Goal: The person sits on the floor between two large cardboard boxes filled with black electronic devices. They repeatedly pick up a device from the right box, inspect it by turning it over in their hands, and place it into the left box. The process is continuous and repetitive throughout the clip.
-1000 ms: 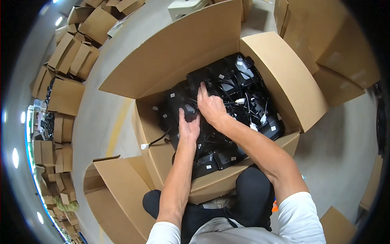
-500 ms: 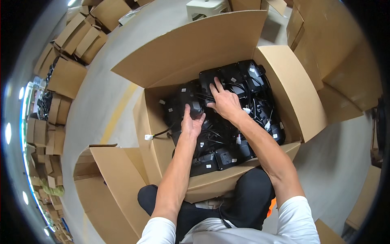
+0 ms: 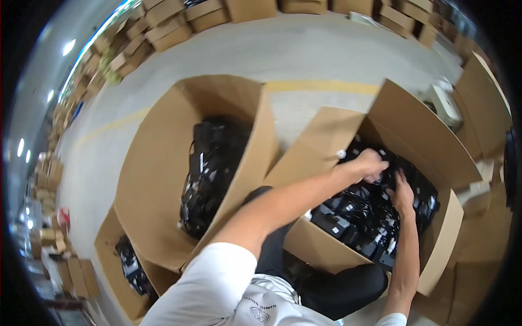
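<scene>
A cardboard box (image 3: pixel 310 239) stands before me with its flaps up, packed with black plastic units (image 3: pixel 331 223), dark cables and small white connectors. My left hand (image 3: pixel 371 164) is over the units at the box's left side, its fingers curled; whatever lies in them is hidden. Beside that wrist, a white connector (image 3: pixel 341 154) shows at the box's left edge. Further right, my right hand (image 3: pixel 402 193) rests on the black units, fingers stretched out and apart. Shine and slight blur hide the units' details.
Left of me stands a large open box (image 3: pixel 157 163) with black parts inside. A smaller open box (image 3: pixel 111 255) sits beyond it at the lower left. A pale plastic stool (image 3: pixel 447 106) is at the far right. Stacked cartons line the far floor.
My view has swung left, so the box now appears further right and the large left box shows fully. My left hand has moved off the unit it touched and curled; my right hand stays spread.
</scene>
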`<state>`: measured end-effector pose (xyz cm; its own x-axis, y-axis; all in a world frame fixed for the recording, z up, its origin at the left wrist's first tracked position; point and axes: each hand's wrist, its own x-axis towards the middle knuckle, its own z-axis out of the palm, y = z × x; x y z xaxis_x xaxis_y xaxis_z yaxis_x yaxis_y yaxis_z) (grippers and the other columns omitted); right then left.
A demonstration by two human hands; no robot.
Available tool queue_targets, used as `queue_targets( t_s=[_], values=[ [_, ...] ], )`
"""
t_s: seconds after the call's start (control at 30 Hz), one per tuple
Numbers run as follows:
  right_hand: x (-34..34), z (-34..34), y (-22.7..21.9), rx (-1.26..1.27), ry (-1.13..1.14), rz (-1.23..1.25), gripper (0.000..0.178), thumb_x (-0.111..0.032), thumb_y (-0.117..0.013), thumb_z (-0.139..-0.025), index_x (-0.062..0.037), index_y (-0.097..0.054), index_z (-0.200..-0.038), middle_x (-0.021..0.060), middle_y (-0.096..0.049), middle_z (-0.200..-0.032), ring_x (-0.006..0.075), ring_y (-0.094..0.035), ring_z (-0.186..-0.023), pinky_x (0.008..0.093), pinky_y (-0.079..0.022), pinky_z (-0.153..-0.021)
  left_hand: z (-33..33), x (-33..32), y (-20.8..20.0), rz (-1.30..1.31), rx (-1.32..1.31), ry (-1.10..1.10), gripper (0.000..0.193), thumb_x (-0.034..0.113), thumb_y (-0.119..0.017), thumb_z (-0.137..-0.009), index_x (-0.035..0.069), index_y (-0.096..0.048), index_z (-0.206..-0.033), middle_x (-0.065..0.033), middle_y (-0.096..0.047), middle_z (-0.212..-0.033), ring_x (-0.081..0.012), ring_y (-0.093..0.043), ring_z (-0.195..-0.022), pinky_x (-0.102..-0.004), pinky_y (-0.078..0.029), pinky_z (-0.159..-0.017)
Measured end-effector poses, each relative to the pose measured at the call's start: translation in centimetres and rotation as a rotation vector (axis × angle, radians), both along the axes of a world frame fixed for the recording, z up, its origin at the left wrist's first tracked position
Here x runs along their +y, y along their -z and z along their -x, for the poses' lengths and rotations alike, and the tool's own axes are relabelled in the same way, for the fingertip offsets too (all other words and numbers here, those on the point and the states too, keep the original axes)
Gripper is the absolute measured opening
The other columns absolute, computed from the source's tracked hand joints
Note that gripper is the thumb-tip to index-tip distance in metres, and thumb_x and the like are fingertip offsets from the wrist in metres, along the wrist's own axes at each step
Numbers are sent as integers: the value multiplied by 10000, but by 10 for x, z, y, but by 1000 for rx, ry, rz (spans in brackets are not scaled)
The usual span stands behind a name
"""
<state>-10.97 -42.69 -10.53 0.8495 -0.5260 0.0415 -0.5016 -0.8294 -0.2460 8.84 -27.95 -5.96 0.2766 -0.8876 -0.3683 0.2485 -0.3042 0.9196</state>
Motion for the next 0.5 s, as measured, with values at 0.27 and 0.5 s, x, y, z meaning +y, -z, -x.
queue_targets(
  t_s=[0.27, 0.5],
  values=[
    [87, 86, -52, -122, 90, 56, 651, -91, -737, -870, 29, -476, -1455, 229, -442, -1539, 378, -509, -1342, 425, -395, -1127, -176, 345, -153, 294, -467, -401, 464, 299, -644, -1012, -46, -590, -1318, -158, -716, -1117, -211, -719, -978, -335, -583, -879],
    [118, 177, -31, -74, 337, -567, 517, -181, -703, -960, 88, -553, -1375, 214, -659, -1280, 239, -653, -1109, 351, -514, -957, -213, 612, 116, -643, -326, -475, 418, 378, -737, -903, 47, -636, -669, -50, -603, -610, -138, -518, -525, -340, -428, -489]
  ],
)
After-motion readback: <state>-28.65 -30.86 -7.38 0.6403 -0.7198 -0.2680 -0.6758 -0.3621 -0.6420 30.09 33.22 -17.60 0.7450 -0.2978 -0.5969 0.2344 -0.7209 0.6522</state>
